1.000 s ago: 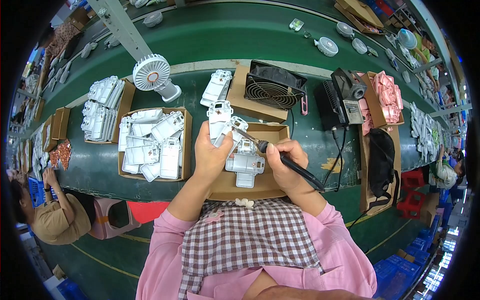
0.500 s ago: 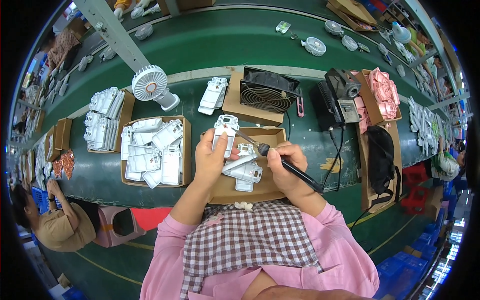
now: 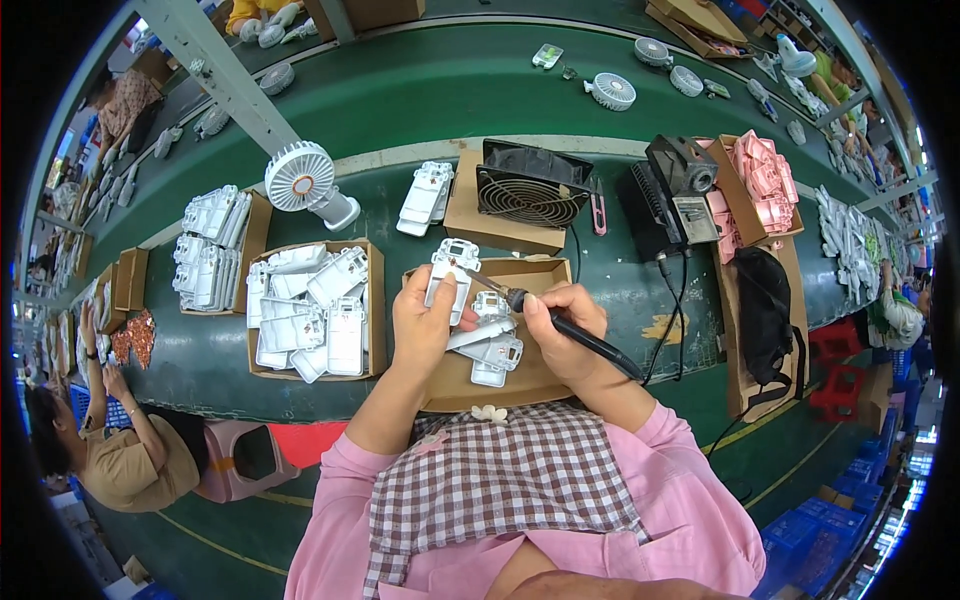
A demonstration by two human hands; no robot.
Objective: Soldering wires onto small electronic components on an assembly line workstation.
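Between the thumb and fingers of my left hand (image 3: pixel 423 318) is a white plastic housing (image 3: pixel 452 279), held tilted up above a shallow cardboard box. My right hand (image 3: pixel 567 330) grips a soldering iron (image 3: pixel 594 346) by its black handle. The iron's thin tip meets the upper part of the housing, near a small reddish spot. Below, several more white housings (image 3: pixel 490 352) lie loosely stacked in the shallow cardboard box (image 3: pixel 545 376). Whether the tip presses on the part or hovers just over it is hard to make out.
Left stands a box of white housings (image 3: pixel 312 310), beside stacked housings (image 3: pixel 210 250) and a small white fan (image 3: pixel 301 180). Ahead are a black blower fan (image 3: pixel 532 185) and pink tweezers (image 3: pixel 598 208). Rightward sit a black soldering station (image 3: pixel 660 205) and pink parts (image 3: pixel 765 185). A co-worker (image 3: pixel 130 450) sits left.
My head view has shifted slightly. The soldering iron stays at the housing in my left hand. The co-worker at left has raised one arm; small fans on the belt have moved left.
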